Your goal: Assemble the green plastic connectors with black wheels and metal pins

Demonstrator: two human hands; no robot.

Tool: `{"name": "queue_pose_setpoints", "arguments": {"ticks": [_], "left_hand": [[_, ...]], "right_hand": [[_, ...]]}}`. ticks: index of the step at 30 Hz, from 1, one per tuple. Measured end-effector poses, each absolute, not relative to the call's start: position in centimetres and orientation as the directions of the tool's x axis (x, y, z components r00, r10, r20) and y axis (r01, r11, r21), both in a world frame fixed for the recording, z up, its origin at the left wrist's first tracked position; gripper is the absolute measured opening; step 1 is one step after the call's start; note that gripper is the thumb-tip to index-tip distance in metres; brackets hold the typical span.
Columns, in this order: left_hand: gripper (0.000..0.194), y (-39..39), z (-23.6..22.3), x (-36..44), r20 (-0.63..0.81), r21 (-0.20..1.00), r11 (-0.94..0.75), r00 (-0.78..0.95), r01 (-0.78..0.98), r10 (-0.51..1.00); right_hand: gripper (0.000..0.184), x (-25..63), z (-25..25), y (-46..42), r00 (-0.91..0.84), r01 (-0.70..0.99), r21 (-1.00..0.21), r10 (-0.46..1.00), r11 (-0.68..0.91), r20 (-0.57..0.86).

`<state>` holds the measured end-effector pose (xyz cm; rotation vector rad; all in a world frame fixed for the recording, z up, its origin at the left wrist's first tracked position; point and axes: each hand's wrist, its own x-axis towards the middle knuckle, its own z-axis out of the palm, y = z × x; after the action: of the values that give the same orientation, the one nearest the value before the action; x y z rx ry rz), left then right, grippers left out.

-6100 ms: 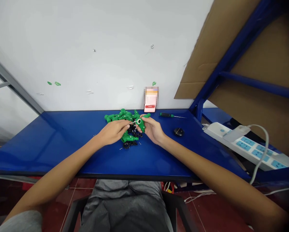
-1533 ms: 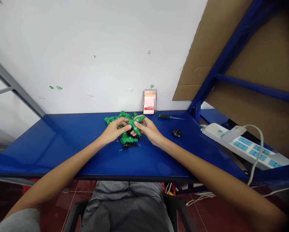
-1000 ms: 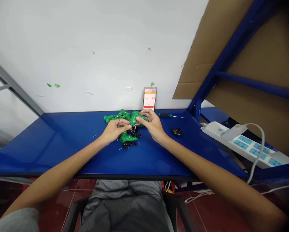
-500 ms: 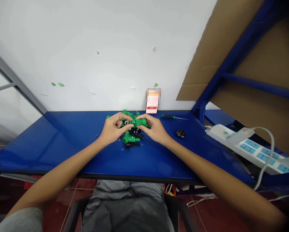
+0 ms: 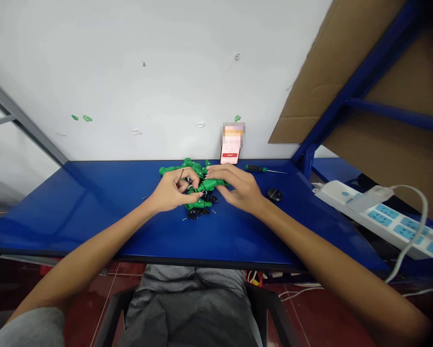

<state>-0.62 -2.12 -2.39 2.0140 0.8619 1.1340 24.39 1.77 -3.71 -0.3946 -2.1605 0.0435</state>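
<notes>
A green plastic pipe-like fitting [image 5: 209,184] is between my two hands, tilted, just above a pile of similar parts. My left hand [image 5: 171,192] pinches its left end with thumb and index finger, the other fingers curled. A thin dark piece [image 5: 182,174] shows at those curled fingers; its kind is unclear. My right hand [image 5: 242,189] closes round the fitting's right end, thumb below and fingers stretched over the top. Behind my hands lie more green fittings [image 5: 187,164]. In front sit another green fitting [image 5: 200,205] and small black parts [image 5: 193,214], with loose screws [image 5: 184,219].
A screwdriver [image 5: 256,168] with a green and black handle lies at the back right. Nearer is a round black object [image 5: 275,194]. A phone [image 5: 230,155] leans against the wall. A white power strip [image 5: 368,212] with a cable is at the right.
The fitting has turned, its right end now more covered by my right hand. My right fingers have stretched further over it. The view has shifted slightly.
</notes>
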Motion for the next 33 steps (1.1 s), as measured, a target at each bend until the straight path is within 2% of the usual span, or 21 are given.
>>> {"name": "queue_pose_setpoints", "arguments": {"ticks": [7,10,12,14,17,19,21,23,26,28,30,33], "left_hand": [[0.025,-2.2,-2.3,-0.4,0.393,0.845,-0.501,0.421,0.185,0.818],[0.026,-2.4,-2.2,-0.2,0.426,0.827,-0.527,0.396,0.193,0.813],[0.033,-2.3,-2.2,-0.3,0.469,0.807,-0.558,0.366,0.192,0.804],[0.038,-2.0,-2.4,-0.5,0.485,0.804,-0.566,0.346,0.185,0.803],[0.028,-1.2,-2.7,-1.3,0.436,0.852,-0.500,0.318,0.156,0.842],[0.022,-0.7,-2.9,-1.7,0.390,0.890,-0.444,0.333,0.105,0.859],[0.024,-0.5,-3.0,-1.7,0.362,0.905,-0.418,0.377,0.078,0.853],[0.029,-0.7,-2.8,-1.4,0.351,0.891,-0.434,0.405,0.131,0.844],[0.037,-1.8,-2.3,-0.4,0.376,0.795,-0.521,0.421,0.312,0.825],[0.040,-2.4,-2.0,0.1,0.412,0.718,-0.578,0.433,0.387,0.802],[0.040,-2.8,-1.8,0.3,0.442,0.675,-0.601,0.418,0.428,0.794],[0.039,-2.9,-1.6,0.1,0.459,0.647,-0.605,0.396,0.465,0.795]], "right_hand": [[0.044,24.5,-4.0,2.0,-0.538,0.275,-0.129,0.263,0.953,0.801],[0.044,24.3,-4.0,1.9,-0.543,0.262,-0.133,0.260,0.956,0.799],[0.044,24.2,-3.9,1.8,-0.510,0.257,-0.166,0.279,0.952,0.814],[0.042,24.2,-3.6,1.9,-0.414,0.273,-0.214,0.316,0.938,0.854],[0.031,24.5,-3.0,2.1,-0.277,0.341,-0.277,0.377,0.899,0.884],[0.022,24.7,-2.7,2.3,-0.245,0.406,-0.338,0.457,0.849,0.855],[0.020,24.6,-2.7,2.3,-0.208,0.417,-0.466,0.581,0.780,0.787],[0.022,24.2,-2.9,2.3,-0.214,0.310,-0.646,0.713,0.698,0.668],[0.028,23.5,-3.6,2.0,-0.392,0.070,-0.839,0.788,0.540,0.475],[0.036,23.0,-4.1,1.8,-0.425,0.035,-0.862,0.788,0.505,0.445],[0.043,22.7,-4.4,1.6,-0.388,0.046,-0.852,0.795,0.521,0.466],[0.044,22.6,-4.4,1.5,-0.338,0.039,-0.854,0.811,0.519,0.477]]}}
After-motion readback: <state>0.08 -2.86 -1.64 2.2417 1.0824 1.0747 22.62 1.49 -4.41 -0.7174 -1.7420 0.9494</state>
